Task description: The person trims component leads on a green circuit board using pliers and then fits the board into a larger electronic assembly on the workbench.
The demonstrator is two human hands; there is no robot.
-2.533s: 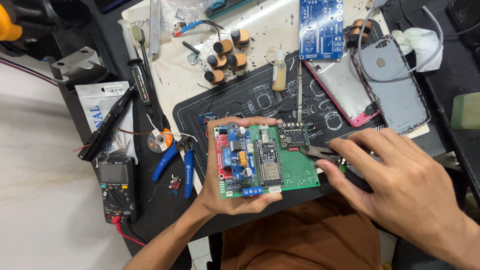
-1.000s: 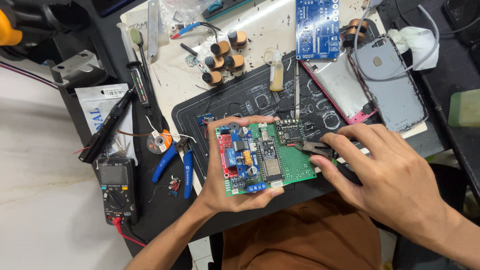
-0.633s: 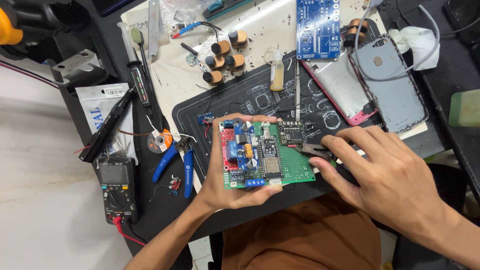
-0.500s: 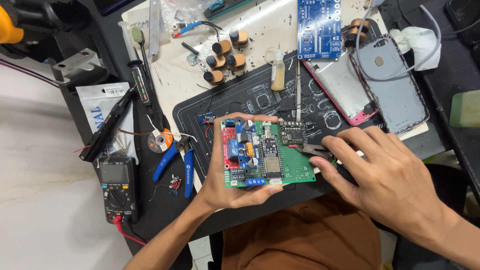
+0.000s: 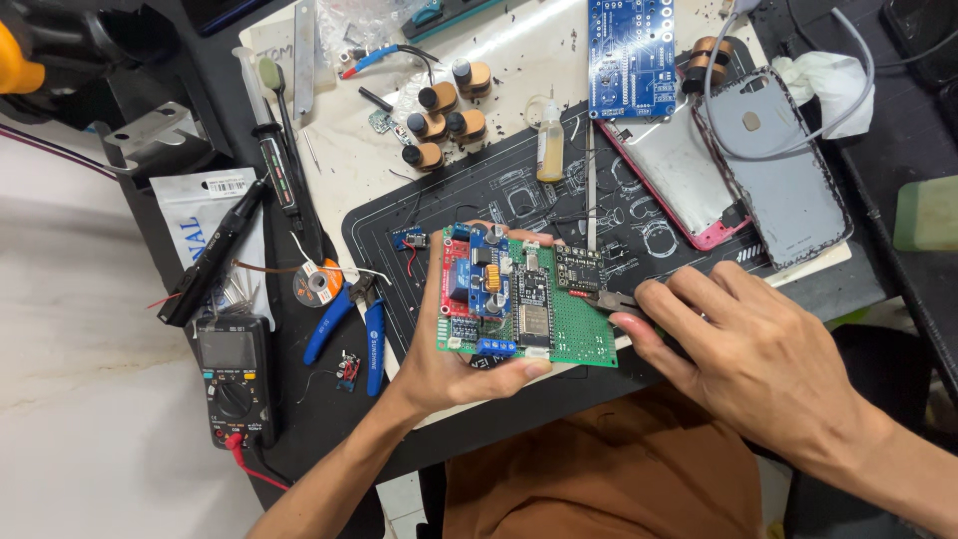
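I am seeing the left hand cradling the green perforated circuit board with red and blue modules from beneath, centre of frame, long axis running left-right. The right hand is pinching a thin dark metal tool, fingers narrow, tip touching the board's right edge. The board is lying directly left of the right hand.

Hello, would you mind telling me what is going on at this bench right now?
A person holds a green perforated circuit board, fitted with red, blue and black modules, in the left hand above a black printed work mat. The right hand brings a small dark metal tool to the board's right edge. Blue-handled pliers and a black multimeter lie to the left.
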